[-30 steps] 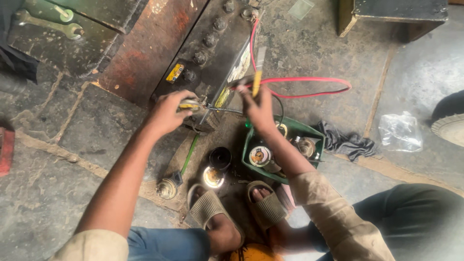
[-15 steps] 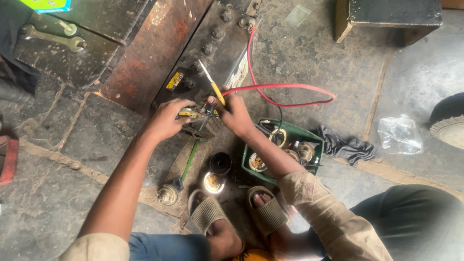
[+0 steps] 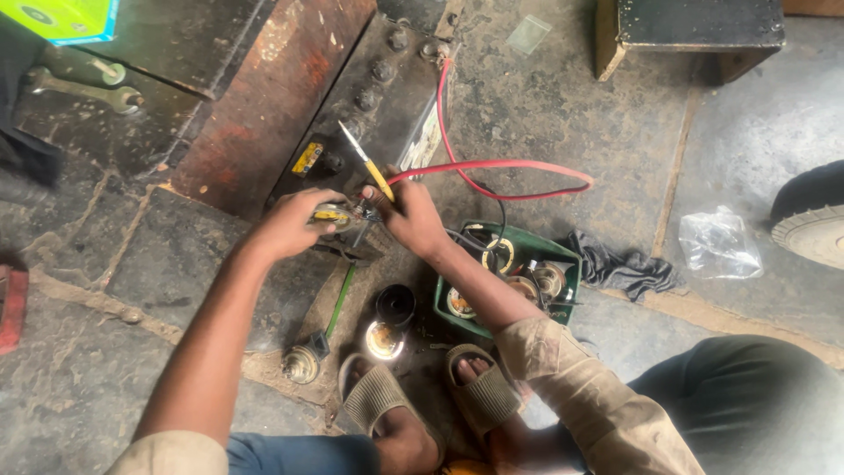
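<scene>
My left hand (image 3: 290, 224) grips a small round metal part with a yellow label (image 3: 334, 215) just above the stone floor. My right hand (image 3: 409, 215) holds a yellow-handled screwdriver (image 3: 369, 167), its metal tip pointing up and left over a dark battery (image 3: 369, 105). The two hands almost touch at the small part. A red cable (image 3: 492, 171) loops from the battery's far end round to my right hand.
A green tray (image 3: 563, 259) of round metal parts sits by my right forearm, a dark rag (image 3: 620, 268) beside it. Small round parts (image 3: 385, 339) lie near my sandalled feet (image 3: 479, 396). A rusty slab (image 3: 264, 105), wrench (image 3: 83, 88), plastic bag (image 3: 721, 242) and tyre (image 3: 813, 224) surround.
My right hand has moved left toward my left hand, and the screwdriver has swung from upright to pointing up-left. The view has shifted slightly.
</scene>
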A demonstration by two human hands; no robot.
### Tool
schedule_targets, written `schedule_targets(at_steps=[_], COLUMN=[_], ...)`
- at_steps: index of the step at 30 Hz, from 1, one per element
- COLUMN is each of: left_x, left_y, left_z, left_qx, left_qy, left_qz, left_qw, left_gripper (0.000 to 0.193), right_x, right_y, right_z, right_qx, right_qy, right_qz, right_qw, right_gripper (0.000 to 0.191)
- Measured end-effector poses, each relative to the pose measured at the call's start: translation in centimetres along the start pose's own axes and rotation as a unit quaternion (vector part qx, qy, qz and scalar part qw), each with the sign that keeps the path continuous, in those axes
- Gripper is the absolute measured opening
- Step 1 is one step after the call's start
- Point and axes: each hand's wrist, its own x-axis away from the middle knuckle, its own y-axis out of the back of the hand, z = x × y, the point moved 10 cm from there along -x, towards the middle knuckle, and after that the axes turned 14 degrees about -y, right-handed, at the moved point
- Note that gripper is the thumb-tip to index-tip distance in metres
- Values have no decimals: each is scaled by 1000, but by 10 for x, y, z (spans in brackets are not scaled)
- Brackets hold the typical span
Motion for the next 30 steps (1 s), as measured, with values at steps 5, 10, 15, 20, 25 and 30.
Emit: schedule_targets(at_steps=[5, 10, 15, 20, 25, 30], left_x=[-4, -3, 3, 4, 5, 8], left_y=[0, 2, -1, 1, 1, 0], left_z=[-3, -3, 4, 1, 2, 3], left_qx=[7, 6, 20, 13, 1, 1], left_qy=[-37, -32, 16, -16, -16, 14], left_qz=[-11, -15, -10, -27, -21, -6], left_qw=[999, 999, 1000, 999, 1000, 1000], left_gripper=[50, 50, 48, 48, 48, 48], right_x=[-1, 2, 2, 2, 1, -4], right_y=[1, -2, -9, -12, -15, -12], right_z=[-5, 2, -4, -1, 7, -7], right_qx=[10, 21, 27, 25, 17, 33], right_qy=[-25, 6, -36, -47, -13, -79], right_qz=[-1, -15, -2, -14, -18, -38], right_qw=[1000, 1000, 999, 998, 1000, 996], right_gripper=[36, 36, 38, 36, 34, 37])
